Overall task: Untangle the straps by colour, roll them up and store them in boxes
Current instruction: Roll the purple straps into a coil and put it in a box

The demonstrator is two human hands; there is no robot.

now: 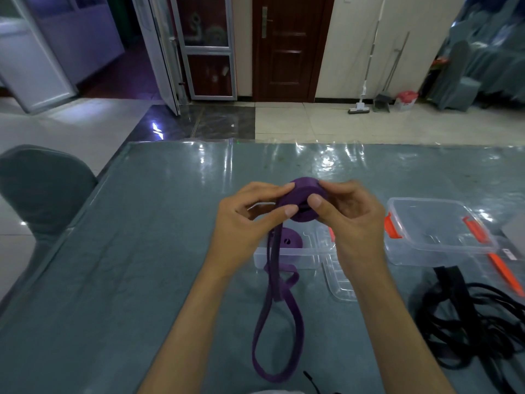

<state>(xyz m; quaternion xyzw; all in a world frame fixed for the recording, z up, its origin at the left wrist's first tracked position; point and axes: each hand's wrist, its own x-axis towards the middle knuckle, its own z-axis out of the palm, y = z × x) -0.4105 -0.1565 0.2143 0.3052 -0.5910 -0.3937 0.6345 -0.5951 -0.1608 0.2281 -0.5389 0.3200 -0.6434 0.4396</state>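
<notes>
Grey-green table (142,251) under clear film: left hand (247,223) and right hand (346,220) pinch purple strap roll (305,199), held above mid-table; loose tail (272,322) hangs toward near edge. Open clear box (287,255) beneath holds another purple roll (288,240). Black straps (468,322) at right edge.

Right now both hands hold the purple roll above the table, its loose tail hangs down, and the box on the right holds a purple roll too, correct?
Not quite. The head view shows the right box empty; the stored purple roll lies in the box below the hands. Left hand and right hand do hold the roll, tail hanging.
</notes>
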